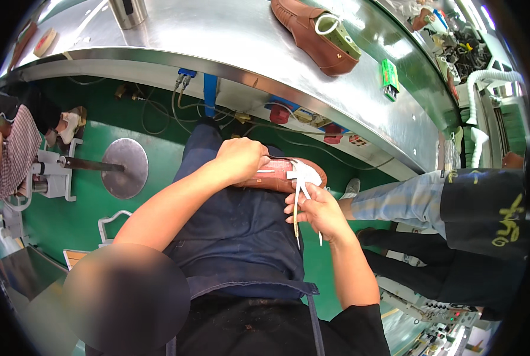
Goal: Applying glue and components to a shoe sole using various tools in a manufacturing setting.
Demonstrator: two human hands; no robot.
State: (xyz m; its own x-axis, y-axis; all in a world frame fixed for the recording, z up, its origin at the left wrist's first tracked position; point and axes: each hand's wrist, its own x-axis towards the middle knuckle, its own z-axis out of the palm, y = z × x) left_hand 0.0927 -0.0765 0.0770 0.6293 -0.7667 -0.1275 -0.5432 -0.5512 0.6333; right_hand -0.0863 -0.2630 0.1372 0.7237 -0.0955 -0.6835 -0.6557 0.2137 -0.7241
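A brown shoe [269,183] lies across the person's lap, toe pointing right, above dark blue clothing [232,234]. White strips [301,172] cross its upper near the toe; their loose ends hang down past the right hand. The left hand [241,160] is at the heel end, fingers curled closed on the shoe; its exact fingertip contact is hidden. The right hand [319,212] is beside the toe, thumb and fingers drawn narrow around the hanging strips. Ahead of the knees stands a metal worktable [217,32]. It carries a second brown shoe [303,37] with a green form [343,43] in its opening, a small green box [389,74] to the right, and a metal cylinder [128,13] to the left. On the green floor, at left, rests a round metal disc [125,178].
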